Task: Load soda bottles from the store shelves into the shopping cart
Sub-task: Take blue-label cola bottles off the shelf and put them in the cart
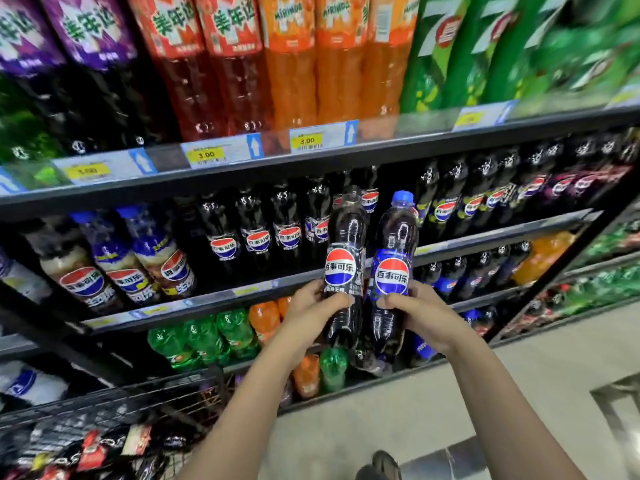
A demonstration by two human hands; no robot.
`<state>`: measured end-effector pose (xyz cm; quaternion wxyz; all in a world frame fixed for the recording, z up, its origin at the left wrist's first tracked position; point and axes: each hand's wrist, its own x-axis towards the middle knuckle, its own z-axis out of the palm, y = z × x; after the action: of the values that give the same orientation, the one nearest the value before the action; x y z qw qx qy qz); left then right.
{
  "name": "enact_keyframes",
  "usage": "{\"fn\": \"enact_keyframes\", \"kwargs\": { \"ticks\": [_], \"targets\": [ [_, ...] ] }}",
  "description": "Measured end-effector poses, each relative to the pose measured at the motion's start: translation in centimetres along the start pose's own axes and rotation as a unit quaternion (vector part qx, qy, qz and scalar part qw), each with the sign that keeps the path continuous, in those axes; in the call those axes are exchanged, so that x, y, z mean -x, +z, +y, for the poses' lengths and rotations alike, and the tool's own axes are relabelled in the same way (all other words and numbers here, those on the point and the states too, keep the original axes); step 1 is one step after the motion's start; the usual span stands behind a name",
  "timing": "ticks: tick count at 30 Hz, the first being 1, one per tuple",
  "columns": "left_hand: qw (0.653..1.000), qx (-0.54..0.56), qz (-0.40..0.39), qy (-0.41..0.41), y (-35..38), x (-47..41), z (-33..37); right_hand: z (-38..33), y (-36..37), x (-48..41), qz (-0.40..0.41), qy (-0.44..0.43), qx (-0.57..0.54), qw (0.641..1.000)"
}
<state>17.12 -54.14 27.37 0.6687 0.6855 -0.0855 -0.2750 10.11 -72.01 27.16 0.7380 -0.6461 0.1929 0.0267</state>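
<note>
My left hand point(313, 308) grips a black-capped, black-label cola bottle point(344, 244) by its lower body. Beside it, my right hand point(420, 311) holds a blue-capped, blue-label cola bottle point(393, 251) the same way. Both bottles stand upright, side by side and nearly touching, in front of the middle shelf point(242, 291) of dark cola bottles. The black wire shopping cart point(114, 407) is at the lower left, below my left forearm, with several bottles and red packets inside.
The top shelf point(242, 164) carries large purple, red, orange and green soda bottles with yellow price tags. Lower shelves hold green and orange bottles point(207, 336). Pale floor point(398, 417) lies at the lower right, with my shoe point(384, 465) near the bottom edge.
</note>
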Motion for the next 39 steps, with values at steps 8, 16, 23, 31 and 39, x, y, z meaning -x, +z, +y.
{"fn": "enact_keyframes", "kwargs": {
  "ticks": [8, 16, 23, 31, 39],
  "targets": [
    [0.998, -0.009, 0.067, 0.01, 3.8, -6.6, 1.1, -3.1, -6.7, -6.0, -0.064, 0.005, 0.082, 0.995],
    [0.988, 0.012, 0.152, 0.038, 6.6, -11.6, 2.1, -5.5, -9.8, -11.0, -0.113, -0.041, 0.15, 0.981],
    [0.975, -0.003, 0.208, 0.08, 6.6, -14.8, 1.6, -6.0, -10.5, -14.7, -0.124, -0.08, 0.206, 0.967],
    [0.954, -0.105, 0.258, 0.11, 6.1, -16.5, -0.2, -5.8, -9.8, -17.3, -0.087, -0.125, 0.243, 0.958],
    [0.922, -0.198, 0.306, 0.134, 6.4, -17.6, -1.4, -5.0, -9.0, -18.8, -0.048, -0.13, 0.258, 0.956]
  ]
}}
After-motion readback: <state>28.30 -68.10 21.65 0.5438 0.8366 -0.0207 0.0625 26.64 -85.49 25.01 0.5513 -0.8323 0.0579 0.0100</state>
